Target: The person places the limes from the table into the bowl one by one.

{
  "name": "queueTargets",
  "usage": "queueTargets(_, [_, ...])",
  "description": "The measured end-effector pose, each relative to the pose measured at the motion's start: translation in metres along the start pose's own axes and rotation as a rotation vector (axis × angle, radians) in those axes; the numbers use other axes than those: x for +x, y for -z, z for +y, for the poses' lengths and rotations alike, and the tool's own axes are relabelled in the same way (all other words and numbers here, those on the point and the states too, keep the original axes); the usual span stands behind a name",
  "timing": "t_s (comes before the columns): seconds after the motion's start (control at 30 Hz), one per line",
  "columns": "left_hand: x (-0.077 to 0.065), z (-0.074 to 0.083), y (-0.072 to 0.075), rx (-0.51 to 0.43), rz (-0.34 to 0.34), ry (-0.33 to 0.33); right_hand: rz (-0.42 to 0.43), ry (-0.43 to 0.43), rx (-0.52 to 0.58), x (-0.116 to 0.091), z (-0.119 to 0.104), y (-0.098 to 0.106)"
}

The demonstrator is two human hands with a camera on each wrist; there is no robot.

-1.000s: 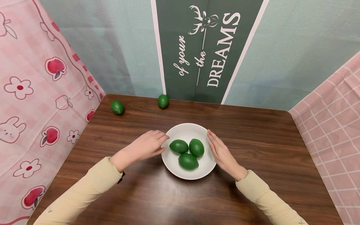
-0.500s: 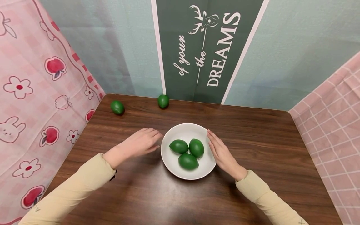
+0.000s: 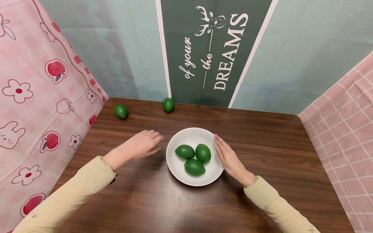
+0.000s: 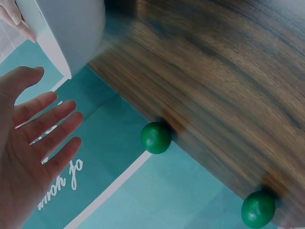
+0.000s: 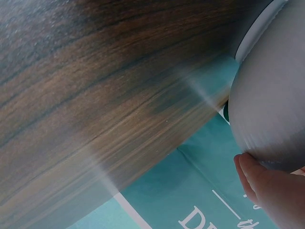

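Observation:
A white bowl (image 3: 187, 136) on the table holds three green limes (image 3: 194, 167). Against its right side, my right hand (image 3: 231, 160) lies with straight fingers, the fingertips at the rim. The right wrist view shows those fingers on the bowl's outer wall (image 5: 271, 105). My left hand (image 3: 137, 145) hovers left of the bowl, apart from it, with nothing in it. Its fingers are spread and relaxed in the left wrist view, palm showing. Two more limes lie at the table's far edge, one lime (image 3: 168, 105) behind the bowl and another lime (image 3: 120, 111) near the left corner.
The dark wooden table (image 3: 262, 139) reaches back to a teal cloth (image 3: 291, 64) with a dark green printed panel. A pink patterned curtain (image 3: 35, 110) hangs along the left side, and a pink checked cloth (image 3: 344, 136) along the right.
My left hand has drawn away from the bowl's left rim, moving left. The right hand stays on the bowl's right side, and the bowl and limes have not moved.

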State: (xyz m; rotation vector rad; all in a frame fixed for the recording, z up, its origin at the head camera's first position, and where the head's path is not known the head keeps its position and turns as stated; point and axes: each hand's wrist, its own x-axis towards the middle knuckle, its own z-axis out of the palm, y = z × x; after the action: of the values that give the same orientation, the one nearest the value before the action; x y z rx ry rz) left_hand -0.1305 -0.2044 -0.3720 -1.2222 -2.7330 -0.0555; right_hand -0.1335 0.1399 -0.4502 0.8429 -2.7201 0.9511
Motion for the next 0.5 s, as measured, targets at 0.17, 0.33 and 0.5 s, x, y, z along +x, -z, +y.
queueTargets(0.17, [-0.001,-0.007,-0.001,-0.002,0.002,-0.003,0.014,0.005,0.007,0.001,0.001,0.0])
queueTargets(0.33, [-0.003,-0.016,-0.002,0.006,0.007,0.013,0.011,0.0,0.015,0.001,0.001,0.002])
queueTargets(0.5, [-0.005,-0.025,-0.002,0.028,0.02,0.02,0.009,0.0,0.022,0.002,0.002,0.003])
